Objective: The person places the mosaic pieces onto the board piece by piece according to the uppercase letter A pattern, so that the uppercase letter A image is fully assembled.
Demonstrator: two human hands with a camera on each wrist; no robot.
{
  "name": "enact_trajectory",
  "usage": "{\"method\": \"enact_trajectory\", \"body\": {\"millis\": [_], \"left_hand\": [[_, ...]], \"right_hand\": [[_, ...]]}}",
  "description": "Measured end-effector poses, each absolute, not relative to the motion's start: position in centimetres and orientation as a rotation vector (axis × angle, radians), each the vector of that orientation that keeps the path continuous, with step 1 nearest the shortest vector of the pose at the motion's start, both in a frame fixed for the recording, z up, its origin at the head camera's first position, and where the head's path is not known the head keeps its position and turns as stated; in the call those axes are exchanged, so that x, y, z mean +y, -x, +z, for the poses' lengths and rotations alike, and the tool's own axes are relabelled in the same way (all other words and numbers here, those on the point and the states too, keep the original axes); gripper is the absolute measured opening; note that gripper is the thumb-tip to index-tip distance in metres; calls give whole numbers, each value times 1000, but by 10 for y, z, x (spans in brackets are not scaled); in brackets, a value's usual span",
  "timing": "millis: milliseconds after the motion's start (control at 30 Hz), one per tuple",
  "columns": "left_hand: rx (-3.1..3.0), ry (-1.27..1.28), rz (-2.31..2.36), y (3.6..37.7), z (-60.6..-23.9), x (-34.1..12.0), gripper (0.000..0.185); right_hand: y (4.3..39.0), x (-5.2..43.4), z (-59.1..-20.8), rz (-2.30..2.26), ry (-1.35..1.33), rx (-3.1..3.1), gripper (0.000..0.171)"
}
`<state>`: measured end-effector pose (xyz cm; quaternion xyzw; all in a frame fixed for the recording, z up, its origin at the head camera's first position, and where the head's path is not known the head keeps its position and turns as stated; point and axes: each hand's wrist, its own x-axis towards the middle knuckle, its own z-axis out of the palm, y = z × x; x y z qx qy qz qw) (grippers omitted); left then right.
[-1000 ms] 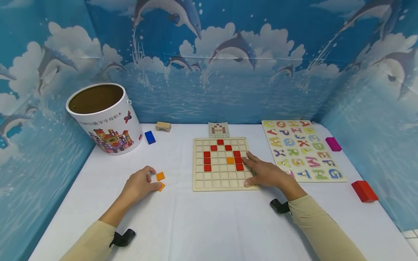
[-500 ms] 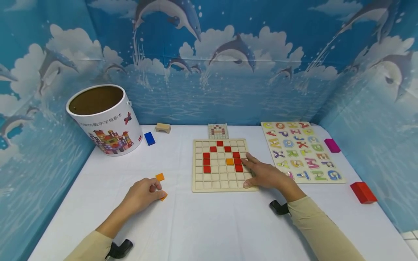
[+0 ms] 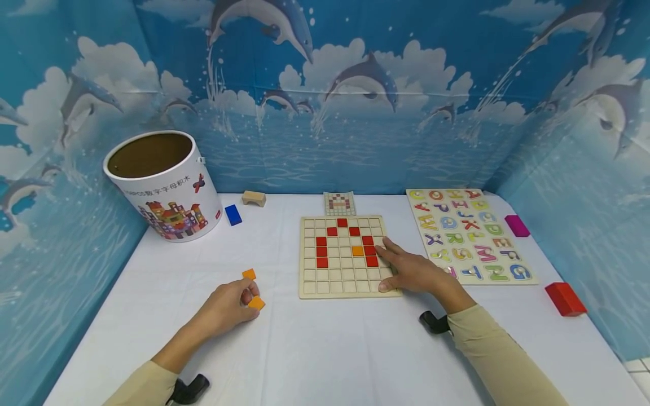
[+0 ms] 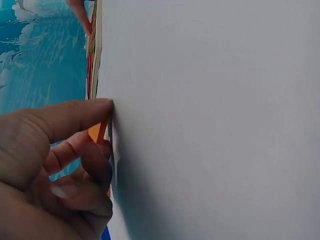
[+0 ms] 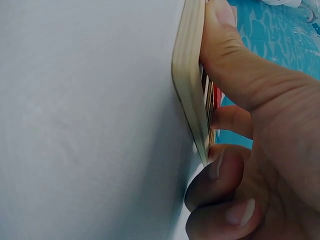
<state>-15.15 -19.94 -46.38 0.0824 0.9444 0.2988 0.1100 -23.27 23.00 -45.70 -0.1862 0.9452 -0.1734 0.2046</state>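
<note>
In the head view, my left hand (image 3: 225, 309) pinches a small orange square tile (image 3: 256, 303) just above the white table. The left wrist view shows that tile (image 4: 98, 131) tilted between thumb and fingers. Beyond the hand lies a second orange tile (image 3: 249, 273). My right hand (image 3: 413, 269) rests on the right edge of a wooden grid board (image 3: 335, 286), with its thumb on top. In the right wrist view, two fingers (image 5: 215, 182) curl beside the board's edge (image 5: 187, 75). Several red tiles (image 3: 322, 252) form an arch on the board, with one orange tile (image 3: 358, 250) inside it.
Behind the board lies a small pattern card (image 3: 339, 203). A letter puzzle board (image 3: 469, 242) is at right, near magenta (image 3: 518, 225) and red (image 3: 565, 299) blocks. At back left stand a white bucket (image 3: 165, 192), a blue block (image 3: 233, 215) and a wooden arch block (image 3: 254, 198).
My left hand has drawn the nearer orange tile toward me and slightly right, and now holds it tilted up. The right hand stays on the board.
</note>
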Motion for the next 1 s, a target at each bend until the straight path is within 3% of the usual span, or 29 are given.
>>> {"method": "enact_trajectory", "body": {"millis": [500,1000], "left_hand": [[2546,-317,1239,168,-472,-185,29],[2357,-184,1609,234,-458,-80,29]], "right_hand": [[233,230,-457,-481,524,2633,107],[233,230,-456,-493,542,2634,105]]}}
